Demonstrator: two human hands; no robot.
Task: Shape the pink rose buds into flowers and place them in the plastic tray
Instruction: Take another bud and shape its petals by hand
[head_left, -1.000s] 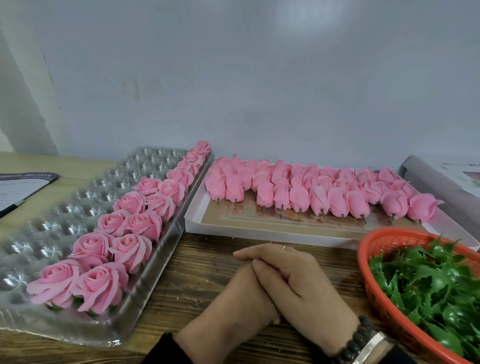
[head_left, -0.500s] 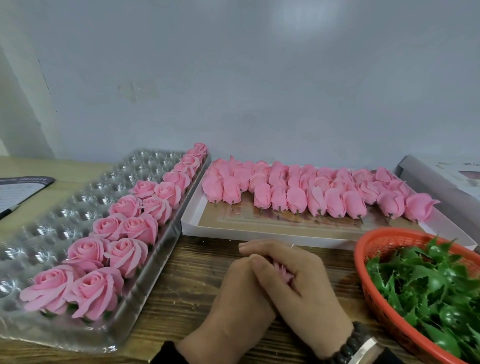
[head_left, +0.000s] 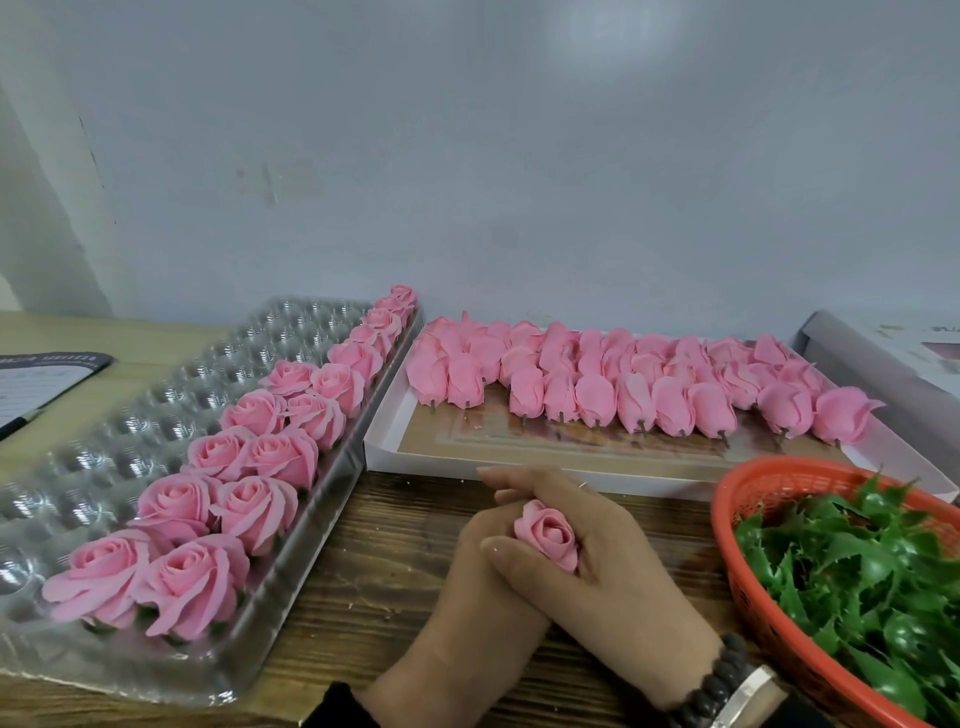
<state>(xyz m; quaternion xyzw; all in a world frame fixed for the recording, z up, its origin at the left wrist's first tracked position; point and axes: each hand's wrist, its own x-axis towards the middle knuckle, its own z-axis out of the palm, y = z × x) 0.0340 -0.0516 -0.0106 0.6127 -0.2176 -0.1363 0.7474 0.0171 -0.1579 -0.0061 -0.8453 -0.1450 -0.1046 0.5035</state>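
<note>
I see my right hand (head_left: 613, 566) and left hand (head_left: 483, 587) clasped together on the wooden table (head_left: 374, 561), fingers curled around one pink rose (head_left: 548, 535) that shows between them. To the left is the plastic tray (head_left: 130, 415) with two rows of shaped roses (head_left: 260, 457) along its right side; behind, closed buds (head_left: 623, 379) lie in a white box (head_left: 519, 460), and an orange basket (head_left: 748, 571) of green leaves is at right

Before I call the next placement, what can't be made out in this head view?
- Base of the pink rose bud: hidden between the right hand and the left hand.
- Left hand's fingers: covered by the right hand.
- Clear plastic tray: near-left corner cut off by the frame edge.
- Orange plastic basket of green leaf pieces: right side cut off.
- Dark printed card: text too small, edge-cropped.
</note>
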